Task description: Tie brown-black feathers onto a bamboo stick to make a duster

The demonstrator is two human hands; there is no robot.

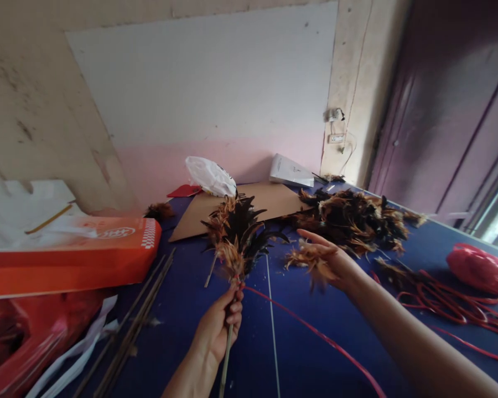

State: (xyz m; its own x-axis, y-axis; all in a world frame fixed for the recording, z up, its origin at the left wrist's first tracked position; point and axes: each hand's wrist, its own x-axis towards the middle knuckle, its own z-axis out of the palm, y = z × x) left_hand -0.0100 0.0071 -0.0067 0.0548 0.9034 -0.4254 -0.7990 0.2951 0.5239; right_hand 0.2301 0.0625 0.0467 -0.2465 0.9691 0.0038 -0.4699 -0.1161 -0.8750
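Observation:
My left hand (221,326) is closed around a thin stick (227,354) topped with a bunch of black and brown feathers (237,235), a half-made feather duster held upright over the blue table (315,354). A red cord (315,334) runs from the binding near my fingers toward the lower right. My right hand (330,260) reaches out to the right of the duster, fingers partly stretched, with a small tuft of brown feathers (305,258) in it. Just beyond lies a big pile of loose feathers (352,218).
Several thin sticks (136,320) lie at the left beside an orange box (74,254) and red plastic (20,337). Cardboard (274,202), a white bag (211,176) and a white packet (289,170) sit by the wall. Tangled red cord (448,304) and a red bag (479,268) lie at right.

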